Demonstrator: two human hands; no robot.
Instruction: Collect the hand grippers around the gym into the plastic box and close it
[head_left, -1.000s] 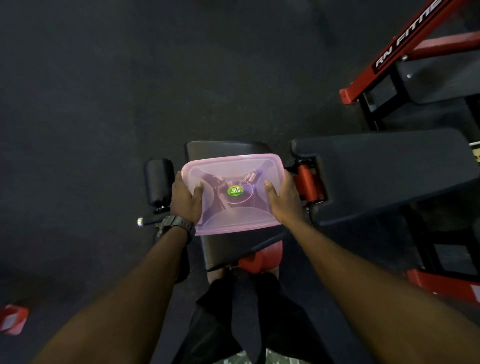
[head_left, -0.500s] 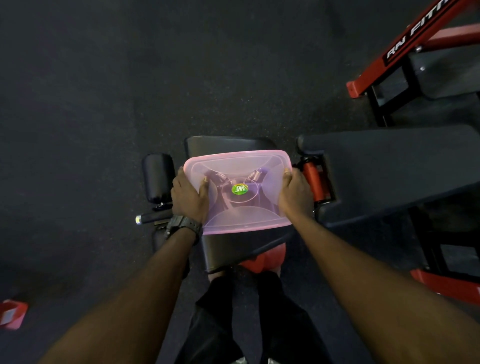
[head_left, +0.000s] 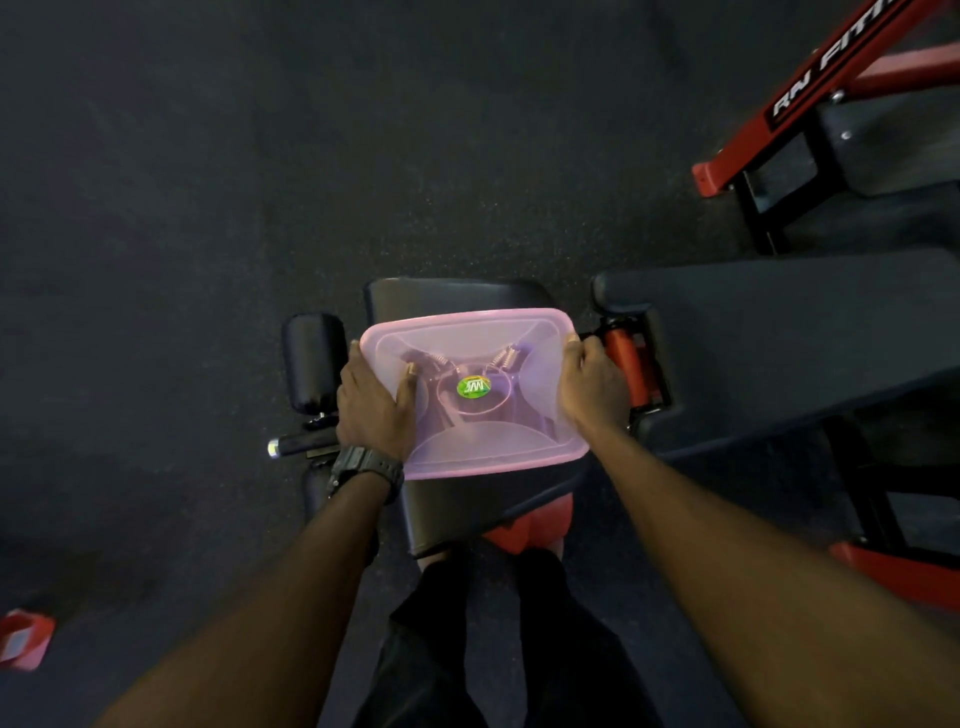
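Observation:
A pink translucent plastic box (head_left: 493, 441) with its lid on sits on a black padded seat (head_left: 467, 504). A green round sticker marks the lid's middle. Through the lid I see hand grippers (head_left: 441, 361) with metal springs inside. My left hand (head_left: 371, 400) grips the box's left edge, thumb on top of the lid. My right hand (head_left: 592, 387) grips the right edge, its fingers curled over the rim.
A black bench pad (head_left: 779, 338) lies to the right on a red and black frame (head_left: 631, 364). A black roller pad (head_left: 314, 358) stands left of the seat. Another red machine frame (head_left: 831, 78) is at the upper right. Dark rubber floor surrounds everything.
My right hand has slid from resting on the lid to gripping the box's right rim. The left hand stays on the left edge. The view has shifted slightly.

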